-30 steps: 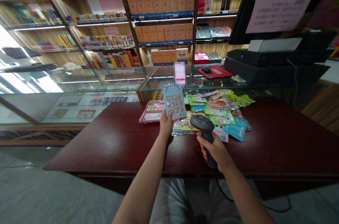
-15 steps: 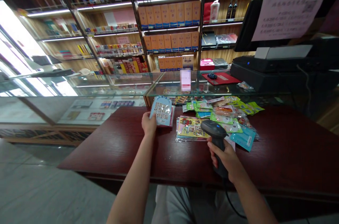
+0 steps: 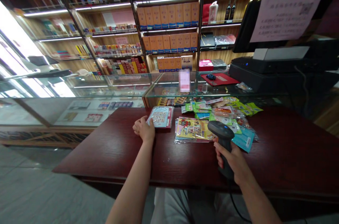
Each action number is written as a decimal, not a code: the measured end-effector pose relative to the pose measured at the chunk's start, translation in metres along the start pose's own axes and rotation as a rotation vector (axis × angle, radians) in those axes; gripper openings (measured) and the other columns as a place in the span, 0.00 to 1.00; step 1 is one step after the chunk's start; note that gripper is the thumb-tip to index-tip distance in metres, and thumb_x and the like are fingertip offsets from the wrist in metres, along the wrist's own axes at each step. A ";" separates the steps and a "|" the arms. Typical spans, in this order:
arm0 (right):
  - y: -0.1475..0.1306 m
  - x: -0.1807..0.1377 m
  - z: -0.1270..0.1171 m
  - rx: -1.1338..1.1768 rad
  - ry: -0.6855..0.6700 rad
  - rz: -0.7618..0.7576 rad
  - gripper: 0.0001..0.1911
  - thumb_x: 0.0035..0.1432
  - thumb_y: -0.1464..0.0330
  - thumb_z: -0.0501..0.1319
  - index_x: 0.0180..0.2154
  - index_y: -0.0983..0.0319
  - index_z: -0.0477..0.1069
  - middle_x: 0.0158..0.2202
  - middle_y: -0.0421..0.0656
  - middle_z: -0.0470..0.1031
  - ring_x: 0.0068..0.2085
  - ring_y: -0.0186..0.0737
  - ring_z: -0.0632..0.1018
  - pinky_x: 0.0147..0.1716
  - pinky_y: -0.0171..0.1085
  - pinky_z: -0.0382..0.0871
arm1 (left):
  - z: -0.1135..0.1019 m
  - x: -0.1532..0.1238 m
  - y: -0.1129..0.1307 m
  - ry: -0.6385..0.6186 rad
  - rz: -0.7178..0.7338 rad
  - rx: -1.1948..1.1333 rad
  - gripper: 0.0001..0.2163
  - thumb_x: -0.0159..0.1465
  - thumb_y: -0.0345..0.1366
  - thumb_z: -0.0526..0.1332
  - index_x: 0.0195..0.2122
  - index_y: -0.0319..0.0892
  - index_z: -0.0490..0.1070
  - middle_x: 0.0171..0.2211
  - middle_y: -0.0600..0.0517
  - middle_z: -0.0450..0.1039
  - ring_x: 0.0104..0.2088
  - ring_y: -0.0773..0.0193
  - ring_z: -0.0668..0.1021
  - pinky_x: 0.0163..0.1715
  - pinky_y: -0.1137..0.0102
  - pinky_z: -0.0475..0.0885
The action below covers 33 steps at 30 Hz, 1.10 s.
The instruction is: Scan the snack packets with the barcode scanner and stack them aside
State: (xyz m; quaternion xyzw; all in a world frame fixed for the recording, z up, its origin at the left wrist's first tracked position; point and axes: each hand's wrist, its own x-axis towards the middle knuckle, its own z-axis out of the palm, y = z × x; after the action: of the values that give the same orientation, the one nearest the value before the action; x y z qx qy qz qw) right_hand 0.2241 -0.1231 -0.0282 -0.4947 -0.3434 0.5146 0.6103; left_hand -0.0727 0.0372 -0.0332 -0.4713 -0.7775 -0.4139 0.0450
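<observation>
My left hand (image 3: 144,129) rests at the left edge of a small stack of plastic-wrapped packs, fingers loosely apart with nothing in them. Its thumb is close to the top pack, a light-blue one (image 3: 160,116) printed with rows of small pictures; whether they touch I cannot tell. Wrapped around the handle of a dark barcode scanner (image 3: 224,135) is my right hand (image 3: 231,158), and a cable hangs from the grip. Left of the scanner head lies a yellow illustrated pack (image 3: 192,127) in clear wrap, with others under it.
Green snack packets (image 3: 202,106) and a blue packet (image 3: 244,138) lie heaped on the dark red table (image 3: 111,153). Behind it stands a glass counter (image 3: 169,91) holding a red mouse pad (image 3: 220,79). A monitor (image 3: 247,26) rises at the right, with stocked shelves beyond.
The light-blue pack, tilted up in my left hand before, now lies flat on the stack, and the fingers have let go. My right hand and the scanner have shifted slightly right.
</observation>
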 end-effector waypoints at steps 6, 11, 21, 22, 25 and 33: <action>-0.005 0.002 -0.009 0.022 0.038 -0.010 0.24 0.43 0.55 0.73 0.37 0.61 0.69 0.17 0.31 0.66 0.14 0.27 0.64 0.10 0.27 0.59 | -0.009 -0.036 0.044 -0.277 0.690 -0.140 0.13 0.66 0.39 0.53 0.44 0.43 0.74 0.46 0.44 0.70 0.50 0.53 0.70 0.55 0.57 0.63; -0.010 -0.003 -0.014 0.027 0.044 -0.017 0.24 0.45 0.56 0.72 0.38 0.61 0.69 0.17 0.31 0.66 0.14 0.27 0.64 0.10 0.27 0.59 | 0.001 -0.077 0.061 -0.629 1.098 -0.036 0.27 0.62 0.51 0.59 0.59 0.44 0.65 0.62 0.43 0.61 0.64 0.48 0.60 0.62 0.52 0.55; -0.011 -0.004 -0.020 0.020 0.031 -0.014 0.23 0.46 0.56 0.72 0.38 0.61 0.68 0.17 0.31 0.66 0.15 0.27 0.65 0.11 0.27 0.60 | 0.002 -0.074 0.044 -0.817 1.093 -0.008 0.25 0.66 0.42 0.56 0.63 0.42 0.59 0.66 0.41 0.54 0.67 0.51 0.56 0.63 0.53 0.55; -0.011 -0.003 -0.020 0.022 0.031 -0.018 0.23 0.46 0.56 0.72 0.38 0.61 0.68 0.17 0.31 0.66 0.15 0.27 0.65 0.11 0.27 0.60 | -0.001 -0.072 0.042 -0.823 1.096 -0.052 0.24 0.66 0.39 0.55 0.64 0.43 0.59 0.66 0.42 0.55 0.66 0.54 0.57 0.64 0.55 0.56; -0.010 -0.003 -0.016 0.036 0.034 -0.035 0.24 0.45 0.56 0.72 0.39 0.62 0.69 0.18 0.31 0.65 0.15 0.27 0.65 0.11 0.27 0.59 | -0.008 -0.063 0.036 -0.800 1.077 -0.186 0.23 0.66 0.29 0.50 0.63 0.44 0.60 0.64 0.45 0.59 0.65 0.58 0.61 0.64 0.57 0.57; -0.009 0.001 -0.003 0.032 0.007 -0.053 0.24 0.46 0.55 0.72 0.39 0.62 0.69 0.17 0.31 0.66 0.14 0.27 0.64 0.10 0.27 0.59 | 0.013 -0.048 0.057 -0.602 0.393 -0.863 0.15 0.65 0.42 0.55 0.46 0.40 0.74 0.46 0.45 0.77 0.49 0.52 0.77 0.53 0.55 0.70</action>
State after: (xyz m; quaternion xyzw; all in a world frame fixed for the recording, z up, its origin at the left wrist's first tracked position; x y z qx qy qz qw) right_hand 0.2296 -0.1226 -0.0205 -0.4773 -0.3460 0.5022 0.6327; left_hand 0.0020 0.0244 -0.0291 -0.6805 -0.4136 -0.5254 -0.2996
